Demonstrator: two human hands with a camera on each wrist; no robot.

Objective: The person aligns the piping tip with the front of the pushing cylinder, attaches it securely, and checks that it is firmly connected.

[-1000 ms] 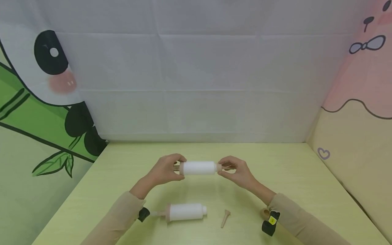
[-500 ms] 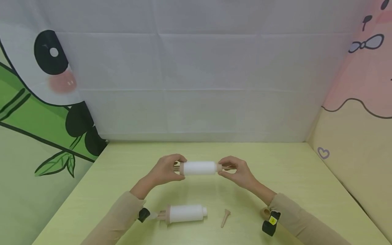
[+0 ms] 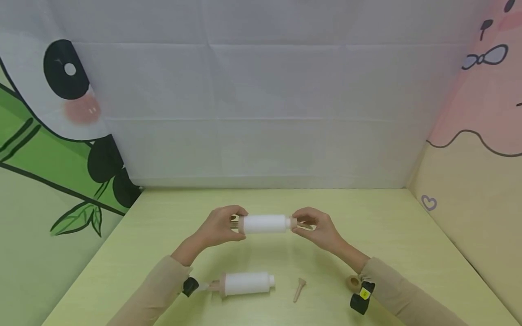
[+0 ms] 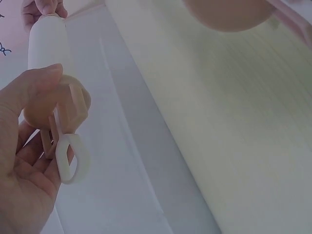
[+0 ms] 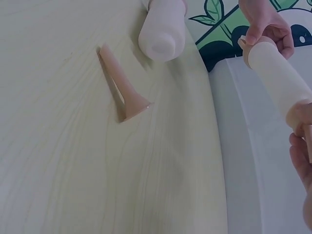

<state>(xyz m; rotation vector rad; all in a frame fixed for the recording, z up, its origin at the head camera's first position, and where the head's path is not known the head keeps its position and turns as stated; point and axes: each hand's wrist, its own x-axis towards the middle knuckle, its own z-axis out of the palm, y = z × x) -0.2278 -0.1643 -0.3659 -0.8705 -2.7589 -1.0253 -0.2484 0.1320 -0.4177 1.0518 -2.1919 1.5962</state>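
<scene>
Both hands' fingers (image 3: 234,209) (image 3: 303,211) around white cylinder's ends (image 3: 241,224)

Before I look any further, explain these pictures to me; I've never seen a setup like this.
There's no machine, just one person's two bare hands. The wide view looks down from the head; the smaller views come from a black camera on each wrist. Raised above the table is a white cylinder: the left hand grips one end, and the right hand pinches a tan piece at the other. On the table lie a second cylinder, a flared peg and a round tan part.
</scene>
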